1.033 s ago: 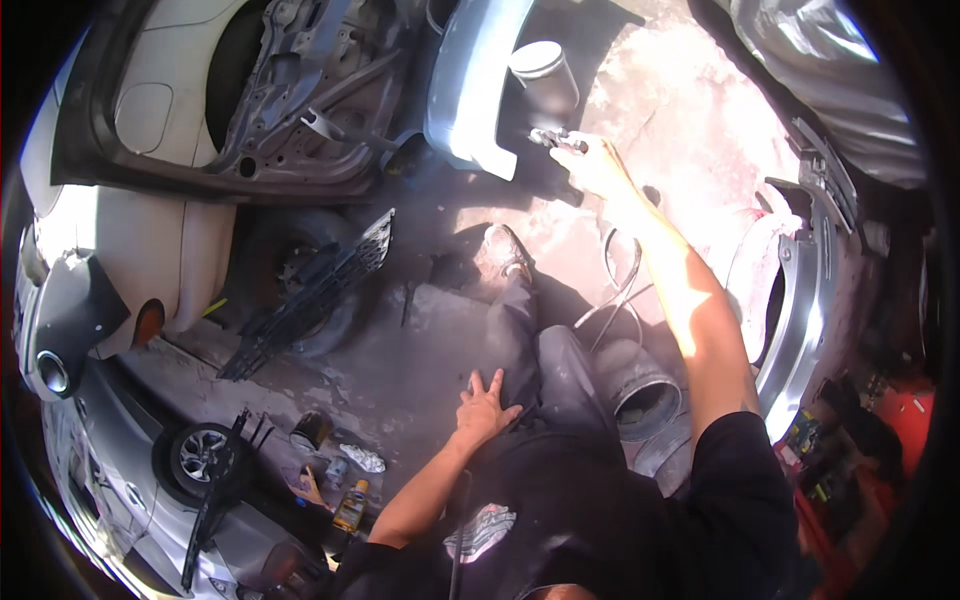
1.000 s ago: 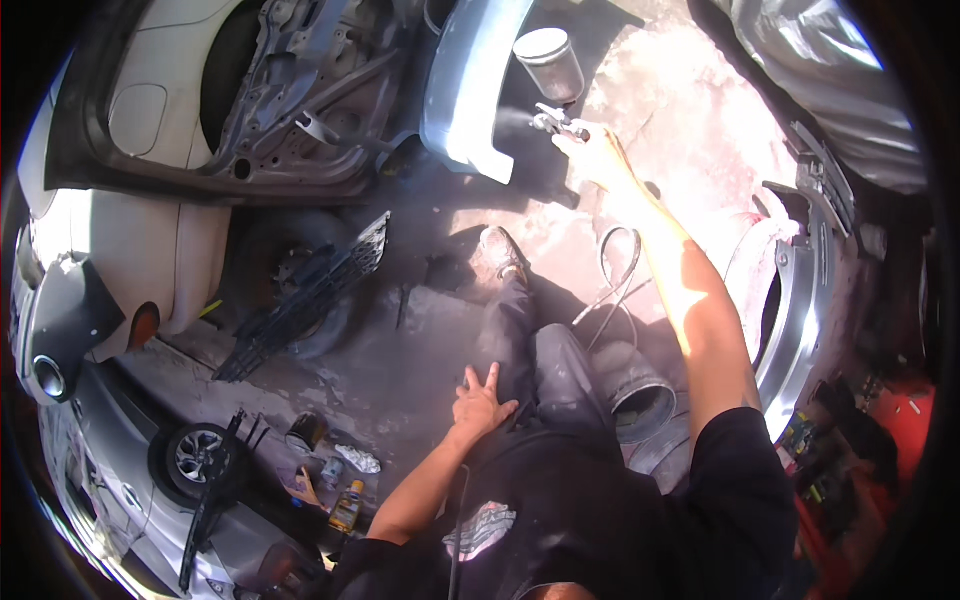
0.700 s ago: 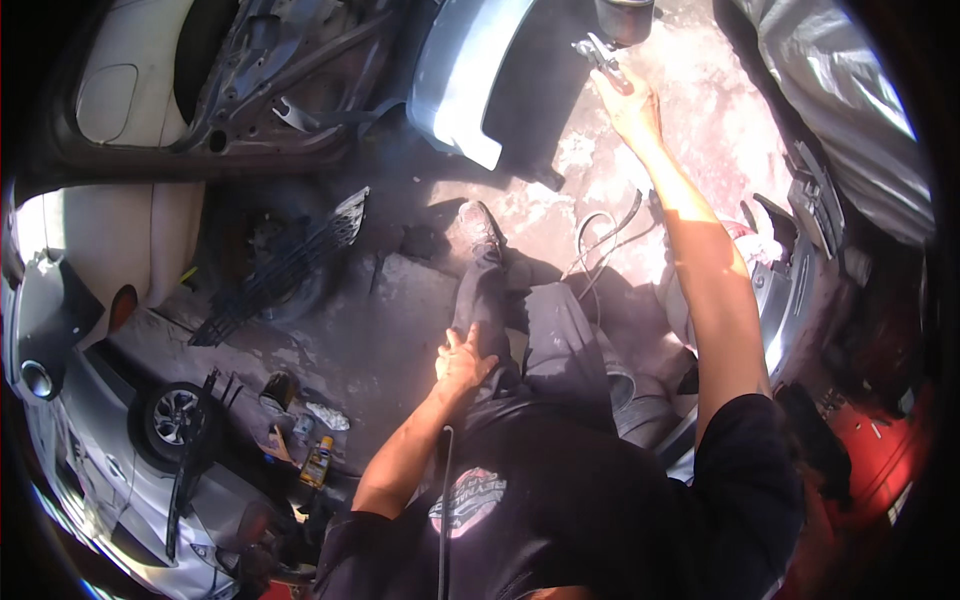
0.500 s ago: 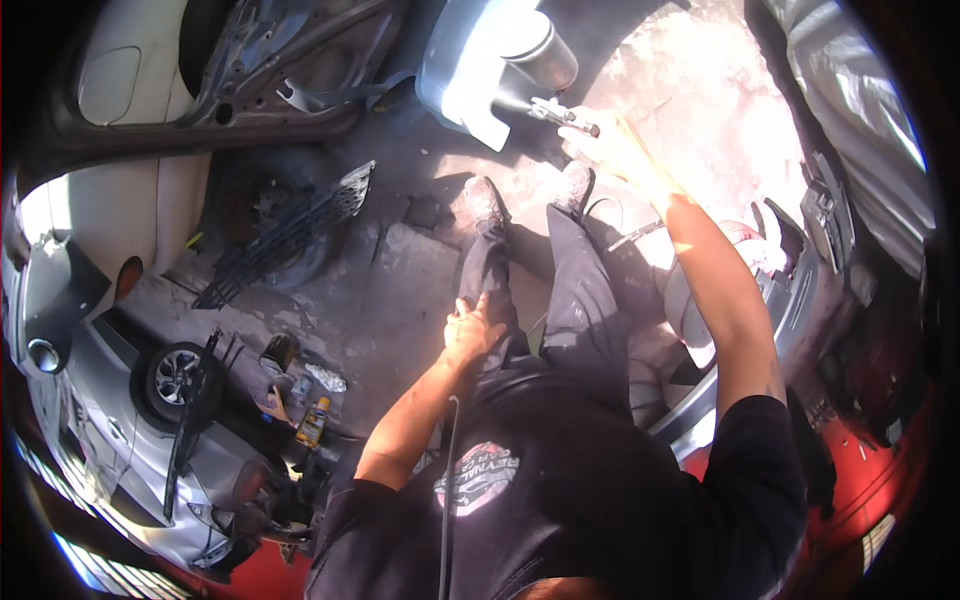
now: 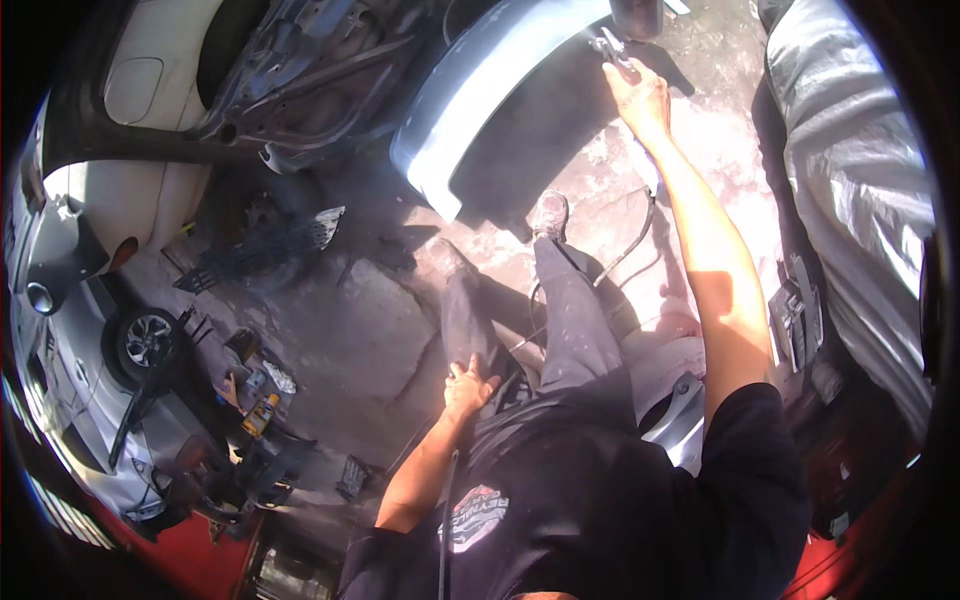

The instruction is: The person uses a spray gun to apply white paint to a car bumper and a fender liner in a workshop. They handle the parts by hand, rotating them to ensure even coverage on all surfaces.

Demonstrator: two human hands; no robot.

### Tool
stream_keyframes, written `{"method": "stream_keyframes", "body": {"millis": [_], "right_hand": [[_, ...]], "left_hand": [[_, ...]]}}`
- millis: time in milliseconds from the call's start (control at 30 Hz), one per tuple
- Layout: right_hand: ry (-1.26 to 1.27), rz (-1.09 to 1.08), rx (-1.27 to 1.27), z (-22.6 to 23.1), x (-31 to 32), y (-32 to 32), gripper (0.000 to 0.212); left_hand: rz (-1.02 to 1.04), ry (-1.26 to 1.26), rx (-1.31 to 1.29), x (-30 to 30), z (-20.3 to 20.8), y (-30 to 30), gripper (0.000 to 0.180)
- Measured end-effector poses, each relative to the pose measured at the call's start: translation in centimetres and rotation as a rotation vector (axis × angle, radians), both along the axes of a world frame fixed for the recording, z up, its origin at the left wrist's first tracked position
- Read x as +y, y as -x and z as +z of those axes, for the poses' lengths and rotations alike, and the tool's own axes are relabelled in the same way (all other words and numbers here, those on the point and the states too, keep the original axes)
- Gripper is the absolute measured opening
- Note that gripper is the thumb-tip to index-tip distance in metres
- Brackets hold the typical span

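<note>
My right hand is closed around the handle of a paint spray gun, held up at the upper middle. A dark cup shows on the gun at the frame's upper edge. Just left of the gun lies a long, curved, silver-grey car bumper, bright in the sun. From below the gun an air hose loops down past my right leg. My left hand rests on my left thigh with its fingers apart, holding nothing.
At the upper left stands a bare car door frame. A black grille lies on the floor. A silver car, bottles and a yellow container are at the lower left. Silver sheeting hangs along the right.
My right hand has moved up and right with the spray gun, along the bumper. My body and view have shifted, so more of the bumper shows. My left hand stays on my leg.
</note>
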State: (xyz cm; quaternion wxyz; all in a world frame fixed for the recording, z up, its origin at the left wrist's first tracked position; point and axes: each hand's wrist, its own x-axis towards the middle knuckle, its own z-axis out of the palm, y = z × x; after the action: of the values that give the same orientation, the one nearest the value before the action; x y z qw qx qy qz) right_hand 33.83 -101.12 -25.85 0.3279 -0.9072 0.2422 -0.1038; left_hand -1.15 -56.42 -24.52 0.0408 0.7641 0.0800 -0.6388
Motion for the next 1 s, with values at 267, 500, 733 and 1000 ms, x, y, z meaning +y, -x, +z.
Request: {"method": "stream_keyframes", "body": {"millis": [267, 500, 733, 1000], "right_hand": [[-0.201, 0.266, 0.244, -1.3, 3.4, 0.3, 0.037], [-0.491, 0.719, 0.464, -0.9, 14.1, 6.1, 0.034], [-0.267, 0.474, 0.298, -1.6, 11.3, 2.1, 0.033], [-0.216, 0.399, 0.197, -2.1, 12.0, 1.7, 0.031]], "left_hand": [[0.180, 0.117, 0.043, -6.1, 0.2, 3.1, 0.087], [0.286, 0.094, 0.002, -7.9, 0.5, 3.8, 0.082], [0.320, 0.094, 0.000, -8.4, 1.4, 4.3, 0.081], [0.356, 0.082, -0.048, -7.7, 0.1, 6.9, 0.079]]}}
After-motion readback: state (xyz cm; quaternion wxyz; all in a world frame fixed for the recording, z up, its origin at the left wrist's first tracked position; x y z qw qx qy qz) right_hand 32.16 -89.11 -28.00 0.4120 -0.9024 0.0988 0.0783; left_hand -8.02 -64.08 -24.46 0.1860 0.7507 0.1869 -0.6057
